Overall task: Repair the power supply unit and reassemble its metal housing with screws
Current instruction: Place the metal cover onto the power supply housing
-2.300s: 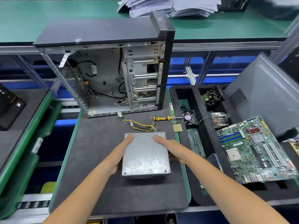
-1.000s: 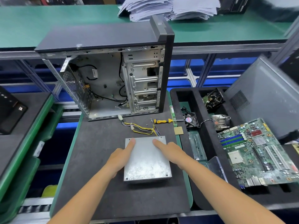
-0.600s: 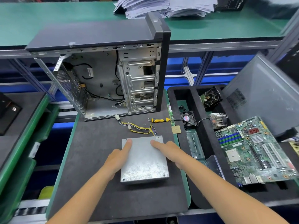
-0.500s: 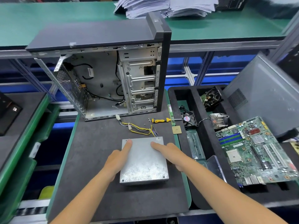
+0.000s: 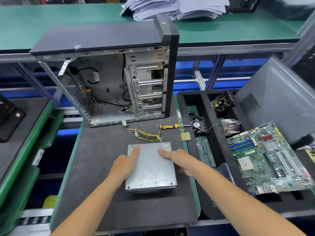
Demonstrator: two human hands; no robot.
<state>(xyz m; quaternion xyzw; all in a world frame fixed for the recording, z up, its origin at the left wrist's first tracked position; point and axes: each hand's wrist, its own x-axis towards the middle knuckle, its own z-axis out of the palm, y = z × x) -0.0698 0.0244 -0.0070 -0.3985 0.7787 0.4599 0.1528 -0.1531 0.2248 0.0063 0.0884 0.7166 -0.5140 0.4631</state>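
In the head view, the power supply unit (image 5: 150,166), a plain grey metal box, lies flat on the dark foam surface (image 5: 95,167) in the lower middle of the frame. The left hand (image 5: 125,165) rests against its left side, the forefinger stretched straight along the top toward the far left corner; the other fingers drop over the box edge and cannot be seen clearly. The right hand (image 5: 180,160) lies over the right edge, its thumb flat on the top plate, its other fingers wrapped down the right wall, so it grips the box from that side. A bundle of yellow wires (image 5: 146,133) trails from the far end of the unit toward the open computer case (image 5: 119,79), which stands upright in the upper middle with its side panel off. Just right of the wires lies a yellow-handled screwdriver (image 5: 168,126) with a few loose screws (image 5: 157,125) beside its handle. At the right of the frame a black foam tray (image 5: 211,133) holds a small fan (image 5: 198,124), a heatsink (image 5: 229,126) and a green motherboard (image 5: 269,159). A pile of papers (image 5: 170,6) sits on the green bench (image 5: 59,19) along the top.
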